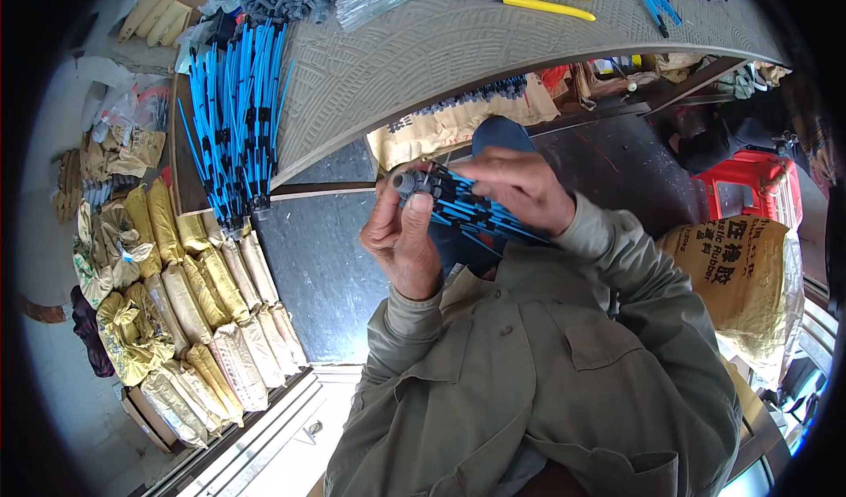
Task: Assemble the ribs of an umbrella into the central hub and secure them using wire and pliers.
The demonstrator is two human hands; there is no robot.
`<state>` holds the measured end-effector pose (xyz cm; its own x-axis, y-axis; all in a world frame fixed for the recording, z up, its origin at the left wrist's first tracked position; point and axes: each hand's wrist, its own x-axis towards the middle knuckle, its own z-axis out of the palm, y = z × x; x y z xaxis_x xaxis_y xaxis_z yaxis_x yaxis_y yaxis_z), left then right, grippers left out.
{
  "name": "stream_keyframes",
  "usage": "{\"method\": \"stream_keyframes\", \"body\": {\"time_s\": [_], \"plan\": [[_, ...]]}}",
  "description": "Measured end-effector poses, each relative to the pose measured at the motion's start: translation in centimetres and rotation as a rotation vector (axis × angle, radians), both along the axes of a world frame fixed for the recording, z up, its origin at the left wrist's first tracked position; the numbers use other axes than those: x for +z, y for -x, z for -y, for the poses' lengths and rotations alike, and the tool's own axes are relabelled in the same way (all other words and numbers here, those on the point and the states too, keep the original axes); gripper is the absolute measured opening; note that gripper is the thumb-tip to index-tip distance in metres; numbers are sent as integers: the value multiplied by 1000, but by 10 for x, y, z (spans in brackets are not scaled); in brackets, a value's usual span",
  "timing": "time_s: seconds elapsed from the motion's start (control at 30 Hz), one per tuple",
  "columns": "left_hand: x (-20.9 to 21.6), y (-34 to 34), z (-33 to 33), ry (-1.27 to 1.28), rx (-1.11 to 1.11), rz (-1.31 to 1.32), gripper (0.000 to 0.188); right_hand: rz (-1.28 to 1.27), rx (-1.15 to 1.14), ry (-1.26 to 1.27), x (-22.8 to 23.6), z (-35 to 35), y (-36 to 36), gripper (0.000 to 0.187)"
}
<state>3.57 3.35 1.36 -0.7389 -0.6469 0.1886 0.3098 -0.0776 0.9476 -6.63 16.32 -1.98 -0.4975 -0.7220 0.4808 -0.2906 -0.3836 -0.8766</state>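
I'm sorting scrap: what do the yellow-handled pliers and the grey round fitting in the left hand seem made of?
Yellow-handled pliers: dark head, probably steel; smooth, evenly coloured grips suggest plastic.
Grey round fitting: matte, moulded-looking, likely plastic or rubber.

A short, round grey fitting [405,182] sits between the thumb and fingers of the left hand [401,241], its rounded end facing left. Right beside it, thin bright-blue tubes [480,218] with black sections form a loose bundle, slanting down to the right above the lap, partly hidden beneath the right hand [527,187].
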Motion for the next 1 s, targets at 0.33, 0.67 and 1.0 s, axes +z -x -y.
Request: {"method": "stream_keyframes", "body": {"time_s": [0.33,0.67,1.0], "plan": [[5,-5,2,204,-87,52,30,-198,-110,-9,8,-3,-11,36],[6,-1,0,625,-71,83,33,-59,-129,4,7,-9,-22,40],[5,2,-6,735,-53,32,36,-56,-100,-215,28,-24,-18,38]]}}
